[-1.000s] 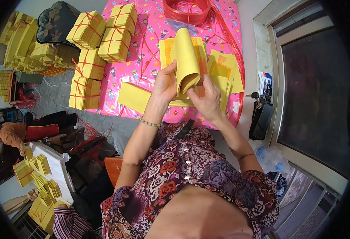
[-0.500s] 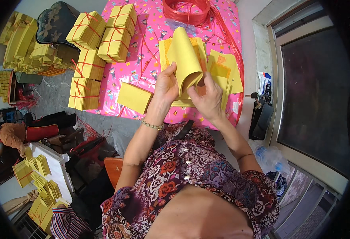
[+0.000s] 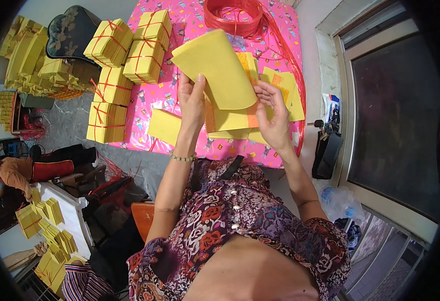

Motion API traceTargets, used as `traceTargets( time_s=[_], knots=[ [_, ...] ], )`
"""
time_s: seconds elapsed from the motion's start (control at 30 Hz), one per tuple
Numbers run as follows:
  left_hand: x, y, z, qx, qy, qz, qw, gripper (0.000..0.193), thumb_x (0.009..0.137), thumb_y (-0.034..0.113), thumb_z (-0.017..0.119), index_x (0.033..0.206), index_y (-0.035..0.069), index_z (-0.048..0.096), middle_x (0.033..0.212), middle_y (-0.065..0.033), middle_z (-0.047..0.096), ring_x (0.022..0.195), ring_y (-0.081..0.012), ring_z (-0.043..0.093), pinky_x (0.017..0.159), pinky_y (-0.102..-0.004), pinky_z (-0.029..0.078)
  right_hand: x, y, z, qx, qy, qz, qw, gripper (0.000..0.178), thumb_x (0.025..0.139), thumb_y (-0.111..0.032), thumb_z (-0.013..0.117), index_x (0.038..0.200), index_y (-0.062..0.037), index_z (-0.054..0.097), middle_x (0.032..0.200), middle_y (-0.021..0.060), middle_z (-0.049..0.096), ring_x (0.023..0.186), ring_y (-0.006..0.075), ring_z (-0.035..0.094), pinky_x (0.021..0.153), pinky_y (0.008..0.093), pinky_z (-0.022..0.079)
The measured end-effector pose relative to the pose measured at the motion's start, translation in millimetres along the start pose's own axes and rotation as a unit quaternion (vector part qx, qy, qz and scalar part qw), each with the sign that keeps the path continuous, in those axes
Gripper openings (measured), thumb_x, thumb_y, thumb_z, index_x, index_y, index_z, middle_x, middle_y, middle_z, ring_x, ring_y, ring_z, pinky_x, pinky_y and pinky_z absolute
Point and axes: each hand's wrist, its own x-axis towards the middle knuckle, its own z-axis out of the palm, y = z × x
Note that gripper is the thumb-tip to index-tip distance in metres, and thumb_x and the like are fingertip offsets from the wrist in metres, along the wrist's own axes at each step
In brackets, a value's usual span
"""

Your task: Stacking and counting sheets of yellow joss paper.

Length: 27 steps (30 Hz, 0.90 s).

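Note:
My left hand [image 3: 194, 98] grips the folded yellow paper [image 3: 217, 70] by its left part, thumb on top and the other fingers mostly underneath. The paper is held tilted above the table. At its right edge, my right hand [image 3: 274, 113] has its thumb and fingers apart, with the fingertips close to or touching the paper. Below lie yellow sheets with orange patches [image 3: 232, 120], partly covered by the held paper. More loose yellow sheets [image 3: 295, 98] spread to the right. Left of my left wrist, a small yellow stack [image 3: 164, 126] rests on the pink tablecloth [image 3: 142, 105].
Yellow paper bundles tied with red cord [image 3: 115, 85] stand along the table's left side. A red cord coil [image 3: 233, 17] sits at the far edge, its strands trailing down the right. At lower left, other people sit by a white table [image 3: 72, 210] holding yellow stacks.
The rolled yellow paper has been swung left and flattened into a fold. My left hand moved left with it, while my right hand's fingers came out of the roll and spread.

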Motion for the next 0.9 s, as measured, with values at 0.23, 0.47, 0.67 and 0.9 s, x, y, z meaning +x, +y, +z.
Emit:
traceTargets(
  time_s=[0.23,0.47,0.67,0.9],
  knots=[
    [-21.6,-19.7,-13.8,0.262,-0.121,0.099,0.952,0.031,0.096,0.006,0.054,0.125,0.0,0.05,0.105,-0.0031,0.061,0.094,-0.0093,0.056,0.08,-0.025,0.047,4.1,21.0,-8.3,0.107,0.046,0.011,0.993,0.039,0.099,-0.014,0.044,0.134,0.0017,0.044,0.13,0.0155,0.054,0.123,0.0219,0.051,0.103,0.0354,0.04],
    [-32.3,-21.9,-17.8,0.29,-0.136,0.084,0.944,0.028,0.095,0.006,0.055,0.123,0.0,0.049,0.1,-0.0016,0.057,0.087,-0.0077,0.053,0.075,-0.0223,0.044,32.1,-16.1,-26.6,-0.099,0.005,-0.164,0.981,0.044,0.096,-0.019,0.051,0.136,-0.0002,0.044,0.132,0.0187,0.051,0.125,0.0307,0.049,0.102,0.0377,0.041],
    [-38.1,-15.0,-17.4,0.307,-0.144,0.089,0.937,0.037,0.096,0.006,0.053,0.131,-0.001,0.043,0.115,-0.0071,0.054,0.104,-0.014,0.053,0.09,-0.0274,0.043,39.3,-32.7,-24.4,-0.339,-0.101,-0.26,0.898,0.051,0.089,-0.026,0.061,0.135,-0.0078,0.048,0.136,0.0111,0.05,0.128,0.0318,0.044,0.107,0.0466,0.035],
    [-40.0,-18.4,-19.3,0.314,-0.146,0.105,0.932,0.041,0.096,0.007,0.053,0.134,-0.002,0.04,0.123,-0.0104,0.051,0.113,-0.0177,0.05,0.096,-0.0298,0.04,42.0,-35.7,-19.4,-0.301,-0.099,-0.275,0.908,0.05,0.087,-0.027,0.064,0.133,-0.0129,0.052,0.135,0.0059,0.052,0.127,0.0291,0.045,0.11,0.05,0.031]
  ],
)
